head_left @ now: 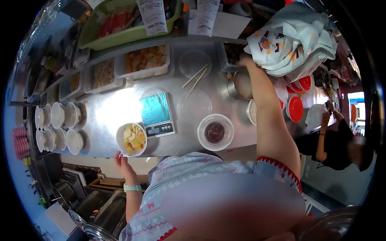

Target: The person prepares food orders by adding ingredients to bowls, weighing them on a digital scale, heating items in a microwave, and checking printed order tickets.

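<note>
My left hand (124, 164) is at the counter's front edge, just below a white bowl (120, 139) of cut yellow, orange and pale green food. Its fingers are loosely bent and apart, with nothing seen between them. Across the counter stretches my right arm, and my right hand (246, 61) is at the rim of a container of dark round pieces (232, 51). Its fingers are mostly hidden there. Near the left hand lies a digital kitchen scale (160, 129) with a blue top. A white bowl with dark red contents (214, 133) stands right of the scale.
White plastic bags (295, 38) hang at the right above red-lidded tubs (295, 109). Chopsticks (196, 81) lie on clear lids near a metal pot (241, 85). Food tubs (142, 73) line the back; stacked white bowls (74, 141) stand left. A person in black (333, 146) works at right.
</note>
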{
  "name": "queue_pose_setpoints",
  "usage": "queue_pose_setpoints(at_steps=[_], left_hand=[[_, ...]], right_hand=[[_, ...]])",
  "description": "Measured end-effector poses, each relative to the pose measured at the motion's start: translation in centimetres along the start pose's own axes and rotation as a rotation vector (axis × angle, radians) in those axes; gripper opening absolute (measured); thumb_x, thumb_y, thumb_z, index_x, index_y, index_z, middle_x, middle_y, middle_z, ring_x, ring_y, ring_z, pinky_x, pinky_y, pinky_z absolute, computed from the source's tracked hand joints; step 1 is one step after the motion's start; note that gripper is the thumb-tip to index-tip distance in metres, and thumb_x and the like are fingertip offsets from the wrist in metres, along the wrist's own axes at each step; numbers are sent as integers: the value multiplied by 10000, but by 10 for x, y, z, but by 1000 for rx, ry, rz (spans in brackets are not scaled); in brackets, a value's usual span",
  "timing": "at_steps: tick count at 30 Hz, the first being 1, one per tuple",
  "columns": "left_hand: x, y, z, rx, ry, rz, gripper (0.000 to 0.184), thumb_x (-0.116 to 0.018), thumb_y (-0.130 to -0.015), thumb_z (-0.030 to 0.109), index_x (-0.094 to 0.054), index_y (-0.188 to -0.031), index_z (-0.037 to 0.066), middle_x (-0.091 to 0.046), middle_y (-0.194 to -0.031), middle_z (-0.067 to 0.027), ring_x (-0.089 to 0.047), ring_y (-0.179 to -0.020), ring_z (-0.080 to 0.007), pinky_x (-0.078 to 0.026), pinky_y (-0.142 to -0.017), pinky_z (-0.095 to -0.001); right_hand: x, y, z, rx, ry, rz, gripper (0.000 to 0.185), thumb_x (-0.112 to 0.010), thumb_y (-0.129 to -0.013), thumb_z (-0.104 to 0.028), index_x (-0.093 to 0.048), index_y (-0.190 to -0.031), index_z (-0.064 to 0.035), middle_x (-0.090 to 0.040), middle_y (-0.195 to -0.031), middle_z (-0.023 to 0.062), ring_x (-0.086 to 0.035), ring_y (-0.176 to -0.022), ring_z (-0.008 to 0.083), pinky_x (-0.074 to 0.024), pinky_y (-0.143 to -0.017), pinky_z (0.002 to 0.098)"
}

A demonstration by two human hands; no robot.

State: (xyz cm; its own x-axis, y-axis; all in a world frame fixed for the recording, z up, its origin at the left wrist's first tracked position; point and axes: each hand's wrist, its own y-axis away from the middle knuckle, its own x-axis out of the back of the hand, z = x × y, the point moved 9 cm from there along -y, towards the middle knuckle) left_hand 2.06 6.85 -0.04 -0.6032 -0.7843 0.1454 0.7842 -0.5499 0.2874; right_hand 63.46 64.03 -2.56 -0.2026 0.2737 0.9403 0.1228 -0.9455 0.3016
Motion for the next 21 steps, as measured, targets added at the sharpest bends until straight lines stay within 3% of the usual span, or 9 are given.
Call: queue_pose_setpoints(at_steps=[5,10,15,19,21], left_hand=[[-16,0,-6,54,36,-30,273,-474,-935,96,-510,-1206,103,-511,-1188,-8,-485,-1077,-129,-383,-929,-309],[-17,1,-3,50,73,-53,291,-455,-944,91,-505,-1230,115,-505,-1194,-43,-466,-1083,-134,-369,-958,-308],[-10,2,0,27,76,-41,294,-451,-950,92,-506,-1239,108,-516,-1181,-41,-467,-1071,-131,-370,-955,-309],[-3,3,2,22,84,-3,301,-448,-948,82,-514,-1240,96,-517,-1189,-34,-467,-1071,-131,-375,-964,-319],[0,3,0,30,78,5,305,-446,-947,79,-518,-1244,93,-518,-1199,-33,-468,-1069,-132,-377,-966,-322]], right_hand=[[-8,-8,-3,13,-43,-148,567,-667,-716,-355,-617,-1165,-12,-602,-1201,226,-583,-1094,364,-470,-928,409],[-46,-34,7,84,-79,-230,531,-636,-746,-363,-628,-1149,-17,-580,-1235,232,-575,-1109,362,-465,-944,417],[-18,-3,-4,10,-133,-217,464,-585,-799,-336,-636,-1148,-35,-554,-1285,208,-548,-1153,359,-457,-956,432],[-65,-39,-8,307,167,-292,449,-570,-817,-307,-625,-1165,-30,-575,-1265,192,-557,-1153,345,-460,-958,416],[-10,5,-13,-17,-121,-281,440,-558,-820,-291,-632,-1155,-17,-593,-1239,196,-580,-1126,335,-463,-954,402]])
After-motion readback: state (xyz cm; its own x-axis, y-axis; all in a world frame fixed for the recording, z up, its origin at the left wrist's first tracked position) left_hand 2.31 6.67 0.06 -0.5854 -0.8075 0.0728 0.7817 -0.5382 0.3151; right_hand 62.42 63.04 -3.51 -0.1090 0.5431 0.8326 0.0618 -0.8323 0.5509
